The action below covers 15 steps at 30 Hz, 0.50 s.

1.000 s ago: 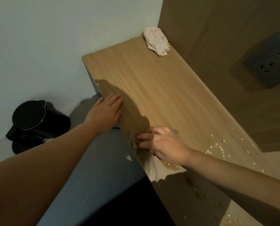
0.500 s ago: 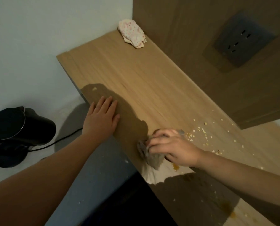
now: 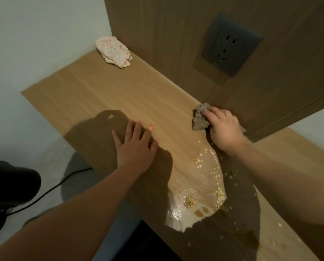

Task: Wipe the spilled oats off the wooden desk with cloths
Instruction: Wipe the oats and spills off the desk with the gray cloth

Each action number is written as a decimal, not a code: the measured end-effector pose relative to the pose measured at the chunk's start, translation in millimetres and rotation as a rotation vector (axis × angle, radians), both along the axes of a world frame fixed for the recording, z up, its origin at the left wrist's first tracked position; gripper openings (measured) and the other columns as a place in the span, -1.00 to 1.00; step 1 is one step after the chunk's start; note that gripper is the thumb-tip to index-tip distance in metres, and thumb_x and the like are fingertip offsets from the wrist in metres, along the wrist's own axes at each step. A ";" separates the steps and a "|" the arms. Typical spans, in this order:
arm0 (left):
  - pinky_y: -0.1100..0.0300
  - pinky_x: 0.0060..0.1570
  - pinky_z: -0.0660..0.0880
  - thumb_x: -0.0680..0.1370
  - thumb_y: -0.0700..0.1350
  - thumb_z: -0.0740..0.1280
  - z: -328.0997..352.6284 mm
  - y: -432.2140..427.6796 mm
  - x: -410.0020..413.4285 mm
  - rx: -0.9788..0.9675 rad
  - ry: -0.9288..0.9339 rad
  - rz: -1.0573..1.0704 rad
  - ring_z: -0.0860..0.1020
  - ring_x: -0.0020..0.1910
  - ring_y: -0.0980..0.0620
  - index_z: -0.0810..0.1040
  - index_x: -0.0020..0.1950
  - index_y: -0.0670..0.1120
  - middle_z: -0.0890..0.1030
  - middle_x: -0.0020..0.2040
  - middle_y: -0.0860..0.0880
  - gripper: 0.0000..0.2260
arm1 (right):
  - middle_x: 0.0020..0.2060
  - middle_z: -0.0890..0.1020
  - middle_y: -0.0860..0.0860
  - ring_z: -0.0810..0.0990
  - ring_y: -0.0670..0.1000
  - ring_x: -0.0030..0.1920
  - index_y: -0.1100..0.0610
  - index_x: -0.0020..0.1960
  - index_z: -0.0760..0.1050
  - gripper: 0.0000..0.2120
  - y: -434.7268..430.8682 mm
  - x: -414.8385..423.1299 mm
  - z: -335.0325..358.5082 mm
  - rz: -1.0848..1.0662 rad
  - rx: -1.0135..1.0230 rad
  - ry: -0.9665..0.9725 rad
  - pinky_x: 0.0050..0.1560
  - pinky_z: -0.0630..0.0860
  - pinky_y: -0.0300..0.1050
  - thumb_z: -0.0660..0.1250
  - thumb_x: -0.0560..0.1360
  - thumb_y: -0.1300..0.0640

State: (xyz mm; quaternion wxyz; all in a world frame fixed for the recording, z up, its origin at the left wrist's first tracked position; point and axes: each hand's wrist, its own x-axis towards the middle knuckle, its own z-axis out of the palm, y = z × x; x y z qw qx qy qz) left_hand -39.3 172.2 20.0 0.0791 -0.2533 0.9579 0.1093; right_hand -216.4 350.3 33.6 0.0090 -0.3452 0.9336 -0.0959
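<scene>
Seen from the head, the left hand (image 3: pixel 136 146) lies flat on the tabletop (image 3: pixel 100 87), its grip spread and empty, probably bracing. The right hand (image 3: pixel 223 129) has its grip clamped on a grey cloth (image 3: pixel 199 119) by the back panel, placed to sweep. The oats (image 3: pixel 219 193) lie nearer, in a wet patch. A spotted cloth (image 3: pixel 114 51) waits in the far corner.

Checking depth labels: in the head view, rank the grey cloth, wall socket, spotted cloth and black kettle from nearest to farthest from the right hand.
1. Grey cloth: held by the right hand, against the back panel.
2. Wall socket: on the panel above the hand.
3. Spotted cloth: far corner of the desk.
4. Black kettle: below the desk, far left.
</scene>
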 end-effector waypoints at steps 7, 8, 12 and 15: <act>-0.28 0.40 -0.18 0.60 0.22 -0.11 -6.9 3.4 -0.4 -0.061 0.031 0.036 -0.14 0.53 -0.04 -0.02 0.53 0.19 -0.03 0.56 0.03 -0.51 | 0.17 0.57 0.01 0.39 0.07 0.10 -0.03 0.16 0.50 -0.65 26.5 58.1 -10.7 0.140 -0.220 -0.073 0.00 0.33 0.02 0.18 0.42 -0.07; -0.28 0.40 -0.19 0.59 0.22 -0.12 -6.9 3.4 -0.5 -0.063 0.030 0.035 -0.14 0.53 -0.04 -0.03 0.53 0.19 -0.03 0.56 0.04 -0.51 | 0.11 0.59 0.00 0.40 0.04 0.06 -0.05 0.11 0.48 -0.71 37.0 73.2 -10.8 0.244 -0.255 -0.075 -0.02 0.36 -0.01 0.21 0.42 -0.07; -0.28 0.41 -0.19 0.58 0.23 -0.09 -6.7 3.3 -0.8 -0.056 0.020 0.034 -0.17 0.53 -0.03 -0.03 0.53 0.19 -0.04 0.56 0.04 -0.49 | 0.00 0.62 0.10 0.48 0.05 0.02 0.12 0.07 0.52 -0.76 60.0 65.0 0.9 0.294 -0.328 0.005 0.04 0.37 -0.12 0.23 0.48 0.05; -0.27 0.41 -0.18 0.58 0.22 -0.06 -6.3 3.1 -1.2 -0.046 0.026 0.043 -0.16 0.53 -0.02 0.01 0.53 0.19 -0.01 0.56 0.03 -0.49 | 0.11 0.59 0.16 0.50 0.20 0.06 0.20 0.13 0.55 -0.72 73.9 25.1 1.1 -0.058 -0.161 0.143 0.06 0.41 0.03 0.32 0.44 0.15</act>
